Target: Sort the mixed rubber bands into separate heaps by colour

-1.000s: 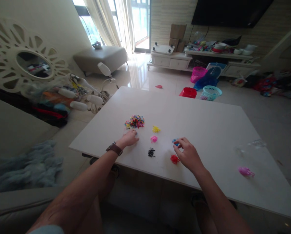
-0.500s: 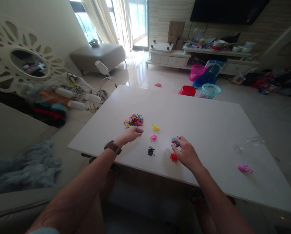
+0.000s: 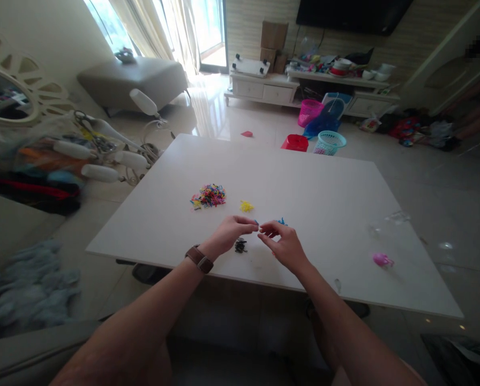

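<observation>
My left hand, with a brown-strapped watch on the wrist, pinches a small blue loop-like piece at its fingertips. Facing it is my right hand, its thumb and forefinger slightly apart close to the left fingertips; I make out nothing held there. On the white table, a mixed heap of small coloured pieces lies beyond my left hand. Little piles of yellow pieces, black pieces and blue pieces surround the hands. My hands hide the pink pile and most of the red one.
A pink-purple object and a clear plastic item lie at the table's right side. Past the far edge stand a red bin and a turquoise basket. A lamp with white shades is at the left.
My left hand has moved right from beside the mixed heap, bringing the blue piece. My right hand has moved left from the blue and red piles to meet it. The view has shifted right.
</observation>
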Tool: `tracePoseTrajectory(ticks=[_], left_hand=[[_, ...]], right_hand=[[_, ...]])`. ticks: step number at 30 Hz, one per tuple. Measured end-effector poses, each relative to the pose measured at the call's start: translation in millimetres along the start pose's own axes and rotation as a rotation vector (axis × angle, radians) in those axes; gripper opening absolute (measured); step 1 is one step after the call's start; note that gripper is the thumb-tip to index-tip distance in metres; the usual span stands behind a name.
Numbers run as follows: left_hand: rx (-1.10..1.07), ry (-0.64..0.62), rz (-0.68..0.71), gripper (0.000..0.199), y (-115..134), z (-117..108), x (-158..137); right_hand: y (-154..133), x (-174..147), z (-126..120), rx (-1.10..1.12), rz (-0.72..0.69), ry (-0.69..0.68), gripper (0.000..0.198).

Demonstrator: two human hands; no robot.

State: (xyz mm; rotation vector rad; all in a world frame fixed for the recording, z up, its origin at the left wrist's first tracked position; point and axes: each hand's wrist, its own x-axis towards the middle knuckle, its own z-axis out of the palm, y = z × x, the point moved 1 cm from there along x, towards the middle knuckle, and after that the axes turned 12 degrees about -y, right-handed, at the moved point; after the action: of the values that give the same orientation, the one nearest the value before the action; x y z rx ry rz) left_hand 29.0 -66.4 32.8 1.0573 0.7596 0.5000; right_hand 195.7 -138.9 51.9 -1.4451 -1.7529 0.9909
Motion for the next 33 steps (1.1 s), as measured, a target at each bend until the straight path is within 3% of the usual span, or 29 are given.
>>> tracePoseTrajectory(ticks=[6,12,20,25,33], left_hand=[[0.005,-0.005,-0.007,0.020,-4.3,3.7,0.3],[0.014,0.068,-0.020,0.018,-5.4,-0.1,2.3],[-0.024,-0.055,-0.008,0.023,-5.3,4.4,2.7],[0.110,-0.017,0.030,0.028,-8.0,5.4,1.4],[0.010,-0.024,0.014,0.022,-7.7,8.2,6.7]], right_hand=[[2.0,2.5,3.1,-0.005,-0.017,0.065,0.011],[6.9,2.9,2.7,0.003,0.052,0.170,0.010],[6.4,2.1,5.4,0.117,0.069,0.110,0.016],[8.3,1.9,7.1,0.095,0.069,0.081,0.016],[9.5,4.0,4.3,0.109,0.067,0.125,0.019]])
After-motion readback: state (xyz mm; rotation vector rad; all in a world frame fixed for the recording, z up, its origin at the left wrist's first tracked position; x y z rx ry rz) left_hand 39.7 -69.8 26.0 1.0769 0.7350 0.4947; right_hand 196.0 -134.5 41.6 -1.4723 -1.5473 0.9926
